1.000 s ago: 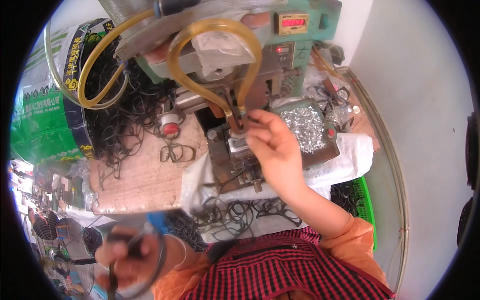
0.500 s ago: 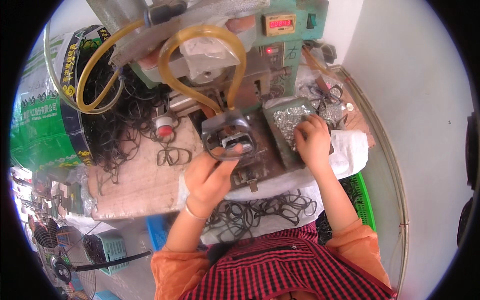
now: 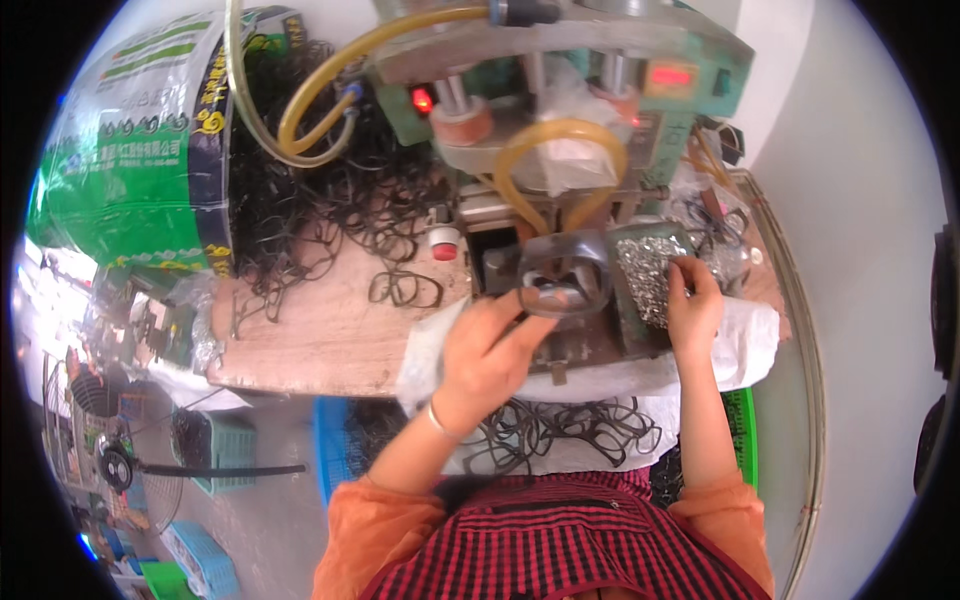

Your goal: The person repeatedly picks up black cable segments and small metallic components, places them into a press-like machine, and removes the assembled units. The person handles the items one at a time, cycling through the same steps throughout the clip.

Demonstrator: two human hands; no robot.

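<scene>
Left hand (image 3: 490, 350) grips a dark frame (image 3: 567, 246) at the machine (image 3: 480, 160), mid-dial; right hand (image 3: 695, 305), fingers bent, is at the metal bits (image 3: 645, 275) in the tray (image 3: 681, 243), three o'clock, any catch unclear; one in work, heaps (image 3: 262, 160) at ten and six, finished or not, can't tell

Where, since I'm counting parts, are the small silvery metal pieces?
In the head view, the small silvery metal pieces lie right of centre in a green rectangular tray, right of the dark rounded frame.
</scene>
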